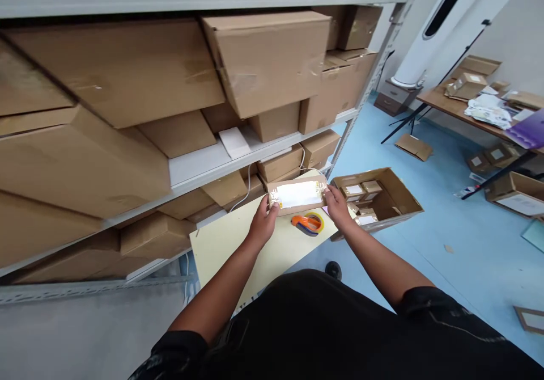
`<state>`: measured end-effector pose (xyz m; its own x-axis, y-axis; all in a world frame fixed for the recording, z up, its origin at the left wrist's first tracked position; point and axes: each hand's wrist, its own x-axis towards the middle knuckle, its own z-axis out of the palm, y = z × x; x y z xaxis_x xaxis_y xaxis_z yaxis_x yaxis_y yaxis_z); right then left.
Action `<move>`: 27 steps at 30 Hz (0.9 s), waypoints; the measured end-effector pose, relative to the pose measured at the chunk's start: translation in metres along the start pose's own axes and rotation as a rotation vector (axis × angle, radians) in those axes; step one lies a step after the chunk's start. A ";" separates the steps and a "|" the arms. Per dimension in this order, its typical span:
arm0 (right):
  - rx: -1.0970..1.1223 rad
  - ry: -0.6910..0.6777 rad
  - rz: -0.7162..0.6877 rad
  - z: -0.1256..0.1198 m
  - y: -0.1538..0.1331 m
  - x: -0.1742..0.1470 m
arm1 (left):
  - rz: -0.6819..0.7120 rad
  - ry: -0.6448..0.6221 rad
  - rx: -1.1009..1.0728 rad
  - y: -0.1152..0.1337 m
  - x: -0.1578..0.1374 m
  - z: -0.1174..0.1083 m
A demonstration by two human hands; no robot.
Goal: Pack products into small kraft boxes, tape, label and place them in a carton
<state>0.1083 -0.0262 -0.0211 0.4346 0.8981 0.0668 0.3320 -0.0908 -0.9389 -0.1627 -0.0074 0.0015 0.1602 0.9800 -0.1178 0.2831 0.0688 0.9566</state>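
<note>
Between my two hands is a small cardboard box with a white label and shiny clear tape on its upper face. My left hand grips its left end, thumb on top. At the other end my right hand holds the right edge, thumb also on top. Under and in front of the box, an orange tape dispenser with a yellow roll lies on the pale yellow tabletop. To the right of my right hand, a large open carton contains several small labelled boxes.
A metal shelf packed with cardboard boxes rises ahead and to the left. A white cable hangs from it. On the far right stands a brown table with parcels and papers. Cartons lie on the blue floor.
</note>
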 end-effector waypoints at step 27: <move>-0.161 0.308 0.263 -0.352 0.213 0.189 | -0.203 -0.428 0.002 0.053 0.169 0.443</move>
<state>0.5564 -0.0270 -0.0895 0.7434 0.6672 -0.0465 0.2928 -0.3871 -0.8743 0.2982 0.0788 -0.0858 0.4765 0.7820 -0.4018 0.3506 0.2501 0.9025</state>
